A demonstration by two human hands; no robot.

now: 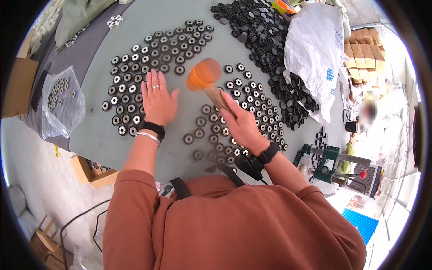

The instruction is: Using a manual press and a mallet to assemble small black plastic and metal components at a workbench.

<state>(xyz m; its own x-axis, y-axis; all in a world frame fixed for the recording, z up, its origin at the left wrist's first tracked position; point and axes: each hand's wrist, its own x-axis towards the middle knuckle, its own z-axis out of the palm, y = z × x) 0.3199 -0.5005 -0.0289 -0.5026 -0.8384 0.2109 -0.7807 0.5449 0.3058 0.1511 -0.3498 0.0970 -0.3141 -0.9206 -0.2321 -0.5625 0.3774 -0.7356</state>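
Note:
My right hand (245, 127) is wrapped round the wooden handle of a mallet (218, 100). Its orange head (203, 74) is raised above the grey tabletop, between two groups of small round parts. Flat, with fingers stretched out, my left hand (159, 100) lies at the edge of the left group of black-rimmed wheels (131, 108) with metal centres. Some of these wheels are hidden under or behind its fingers. More such wheels (266, 114) are spread below and to the right of the mallet, partly covered by my right hand and forearm.
A big heap of black caps (261, 40) lies at the far right, partly under a white sack (312, 49). A clear bag of wheels (63, 101) hangs at the left edge. A green hand press (327, 164) stands at right. An open carton (92, 171) sits below the table.

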